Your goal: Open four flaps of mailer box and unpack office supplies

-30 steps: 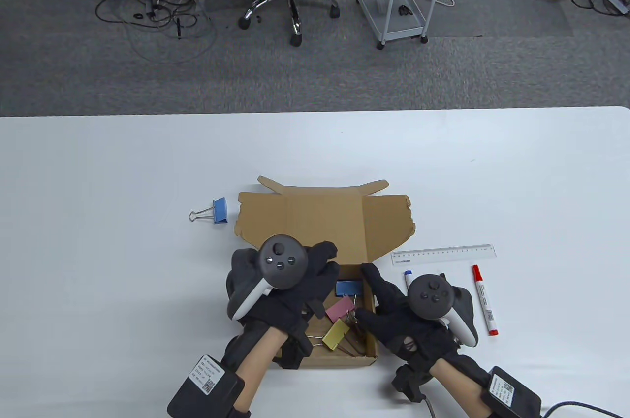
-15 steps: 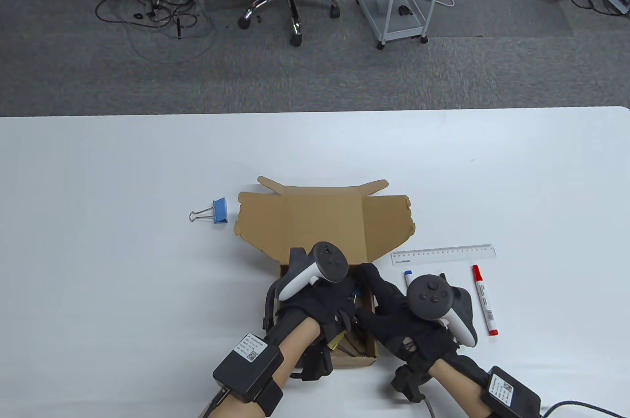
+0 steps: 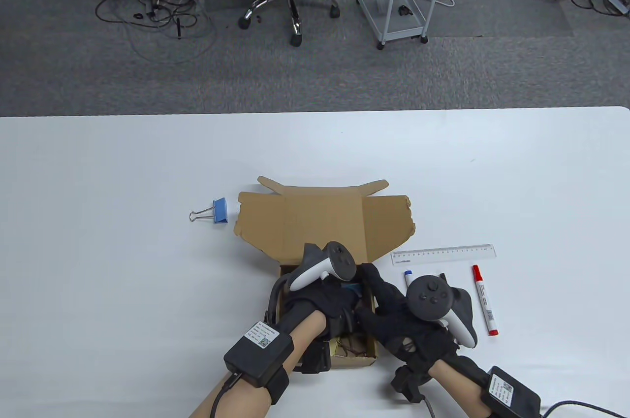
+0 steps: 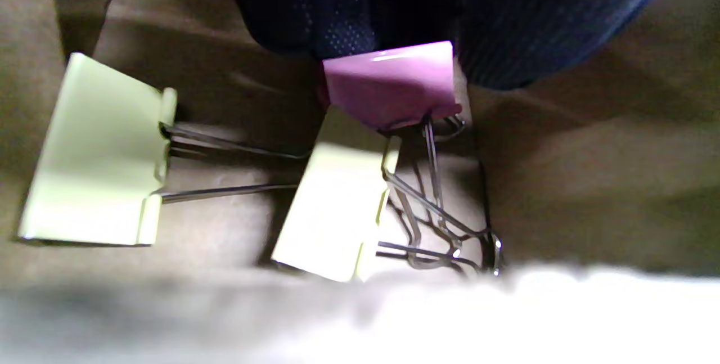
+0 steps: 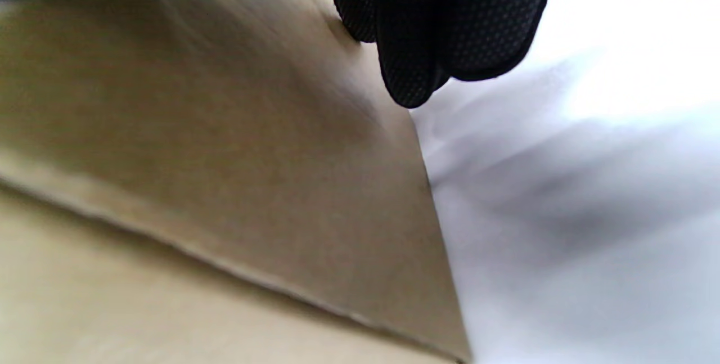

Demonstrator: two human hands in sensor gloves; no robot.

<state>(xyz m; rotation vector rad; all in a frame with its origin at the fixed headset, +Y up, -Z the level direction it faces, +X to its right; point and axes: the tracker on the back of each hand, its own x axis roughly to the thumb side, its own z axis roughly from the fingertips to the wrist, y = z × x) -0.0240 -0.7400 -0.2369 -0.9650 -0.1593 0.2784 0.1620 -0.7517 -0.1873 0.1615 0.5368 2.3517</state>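
The open brown corrugated cardboard mailer box (image 3: 322, 221) is lying near the front edge of the white surface (image 3: 98, 167), its flaps folded out. Compared with a second ago, the left hand (image 3: 320, 297) is now reaching deep into the box, and its fingers (image 4: 337, 9) are pinching a glossy pink metal binder clip (image 4: 391, 82). I judge that the unpacking is continuing with this clip. Two pale yellow binder clips (image 4: 95, 150) with thin wire handles are lying flat on the matte box floor. The right hand (image 3: 393, 314) is staying at the right box wall; its fingertips (image 5: 427, 32) are touching the cardboard, so it is steadying the box, not gripping it. A blue binder clip (image 3: 216, 211), a clear plastic ruler (image 3: 443, 253) and a red-capped marker (image 3: 485, 300) are already lying outside.
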